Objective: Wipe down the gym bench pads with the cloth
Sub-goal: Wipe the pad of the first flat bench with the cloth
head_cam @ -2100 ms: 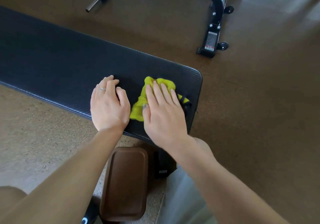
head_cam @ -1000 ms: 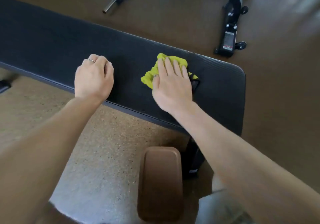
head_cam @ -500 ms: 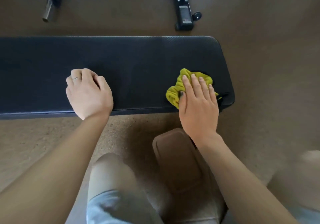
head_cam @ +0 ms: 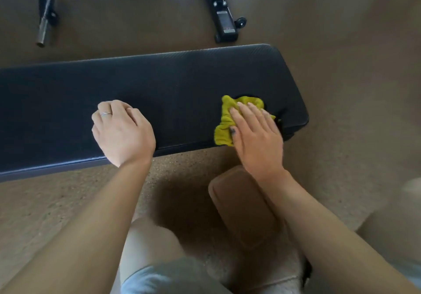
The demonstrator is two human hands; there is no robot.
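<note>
Brown speckled floor (head_cam: 341, 70) runs under everything, with black machine legs (head_cam: 224, 20) and a steel bar end (head_cam: 43, 31) beyond the bench pad (head_cam: 159, 93). That pad is a long dark slab, its long axis lying left to right across the view, its rounded end pointing right. A brown pad (head_cam: 246, 207) sits lower, near the knees.

The cloth (head_cam: 224, 123), yellow-green and bunched, lies on the pad close to its right end and near edge, a corner drooping over that edge. The right hand (head_cam: 257, 138) presses it down with fingers laid straight, not gripping. The left hand (head_cam: 123, 132) rests on the pad well to the left, fingers curled under and grasping nothing, probably as a brace.

Risks, as I judge them: the cloth is crumpled, so it touches only a small patch and a pass may leave streaks or miss the corner. Held only by flat pressure so near the edge, it could slip off onto the floor. The long stretch past the left hand and the brown pad could easily be skipped.
</note>
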